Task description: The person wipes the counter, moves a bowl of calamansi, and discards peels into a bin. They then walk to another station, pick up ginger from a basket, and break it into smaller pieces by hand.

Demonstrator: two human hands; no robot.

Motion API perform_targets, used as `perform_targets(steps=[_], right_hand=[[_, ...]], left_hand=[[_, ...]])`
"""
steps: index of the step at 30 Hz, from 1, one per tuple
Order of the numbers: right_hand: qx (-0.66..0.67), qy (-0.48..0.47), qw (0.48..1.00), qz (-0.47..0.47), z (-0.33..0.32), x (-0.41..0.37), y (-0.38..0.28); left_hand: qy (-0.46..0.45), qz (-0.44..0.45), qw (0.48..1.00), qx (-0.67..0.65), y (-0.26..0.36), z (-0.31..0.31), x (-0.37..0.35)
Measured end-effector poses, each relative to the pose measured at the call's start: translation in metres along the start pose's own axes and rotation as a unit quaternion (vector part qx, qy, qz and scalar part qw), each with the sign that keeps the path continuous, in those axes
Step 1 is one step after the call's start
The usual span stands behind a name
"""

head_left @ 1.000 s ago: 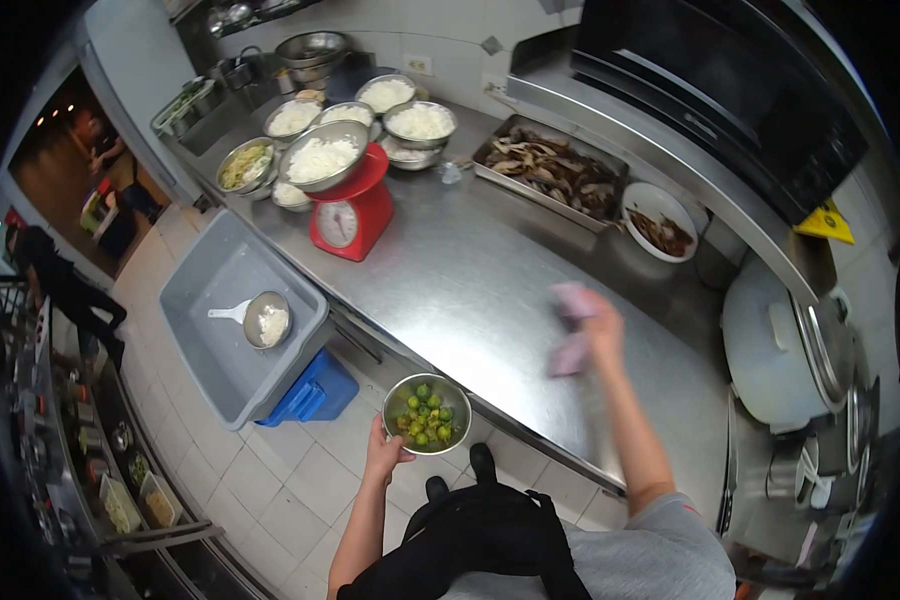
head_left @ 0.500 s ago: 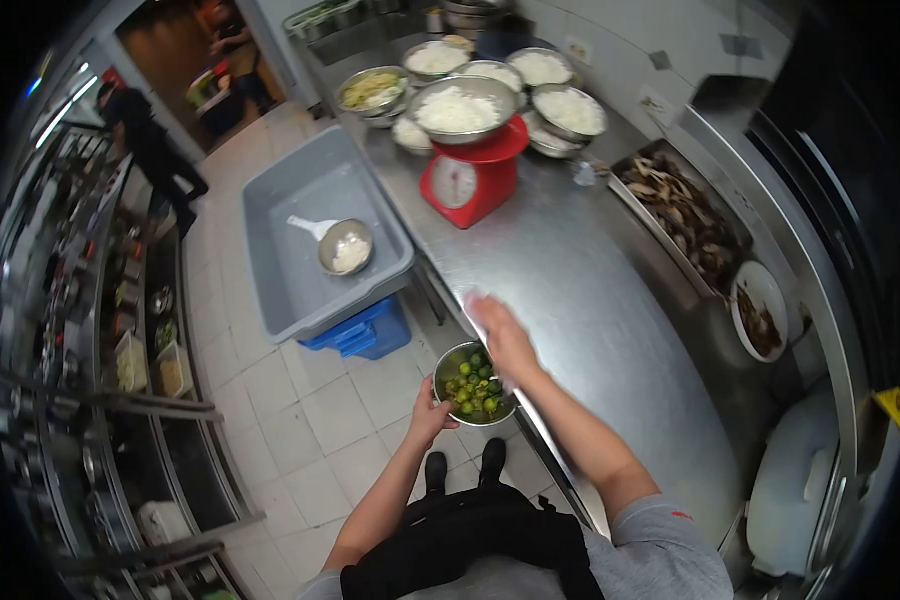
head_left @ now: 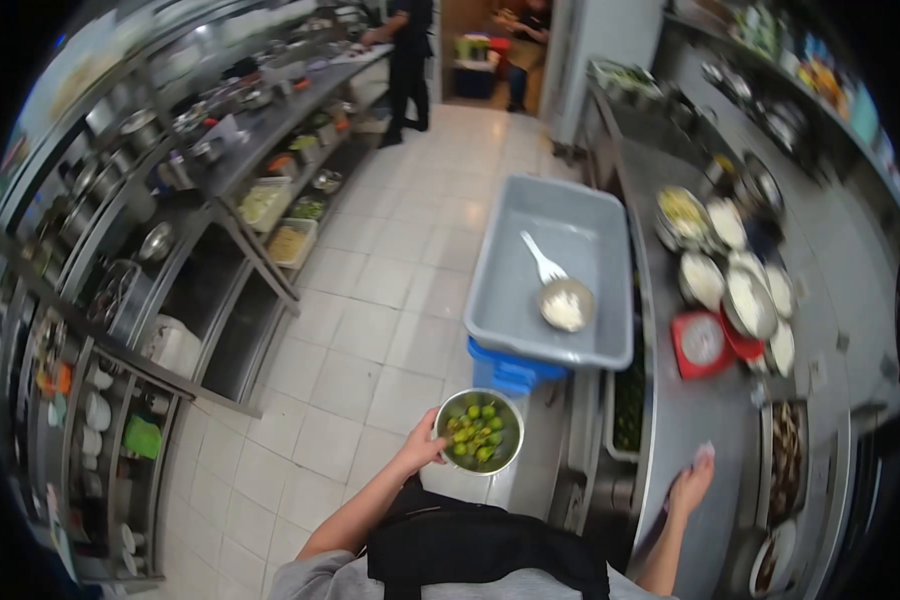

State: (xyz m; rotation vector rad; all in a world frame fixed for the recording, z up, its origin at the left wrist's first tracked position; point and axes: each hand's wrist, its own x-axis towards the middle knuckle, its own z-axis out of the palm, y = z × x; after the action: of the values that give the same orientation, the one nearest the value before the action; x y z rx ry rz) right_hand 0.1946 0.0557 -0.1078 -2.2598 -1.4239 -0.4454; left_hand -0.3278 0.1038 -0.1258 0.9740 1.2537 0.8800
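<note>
The left hand (head_left: 426, 442) grips the rim of a metal bowl (head_left: 515, 434) of small green fruit (head_left: 476, 434) beside a steel counter (head_left: 685, 412). The right hand (head_left: 686, 487), at the bowl half a second earlier, is now well apart over the counter, clutching a pink cloth (head_left: 705, 453), leaving the bowl to the left alone. The view has swung toward the tiled aisle (head_left: 365, 330).

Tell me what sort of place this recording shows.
Most likely a commercial kitchen, perhaps a restaurant's: there is a long steel counter, a red dial scale on it, and a cluster of metal bowls, several holding what looks like rice.
</note>
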Motion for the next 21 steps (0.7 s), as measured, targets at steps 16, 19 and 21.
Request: perform_targets(steps=[16, 19, 21], right_hand=[[-0.147, -0.219, 0.947, 0.183, 0.108, 0.043, 0.064], [-0.298, -0.113, 0.903, 0.287, 0.048, 0.063, -0.116], [-0.303, -0.073, 0.884, 0.349, 0.042, 0.089, -0.174]], left_hand=[[0.259, -0.104, 0.957, -0.077, 0.0, -0.319, 0.094], [0.239, -0.089, 0.953, -0.162, 0.03, -0.319, 0.169], [0.249, -0.07, 0.951, -0.168, 0.049, -0.316, 0.221]])
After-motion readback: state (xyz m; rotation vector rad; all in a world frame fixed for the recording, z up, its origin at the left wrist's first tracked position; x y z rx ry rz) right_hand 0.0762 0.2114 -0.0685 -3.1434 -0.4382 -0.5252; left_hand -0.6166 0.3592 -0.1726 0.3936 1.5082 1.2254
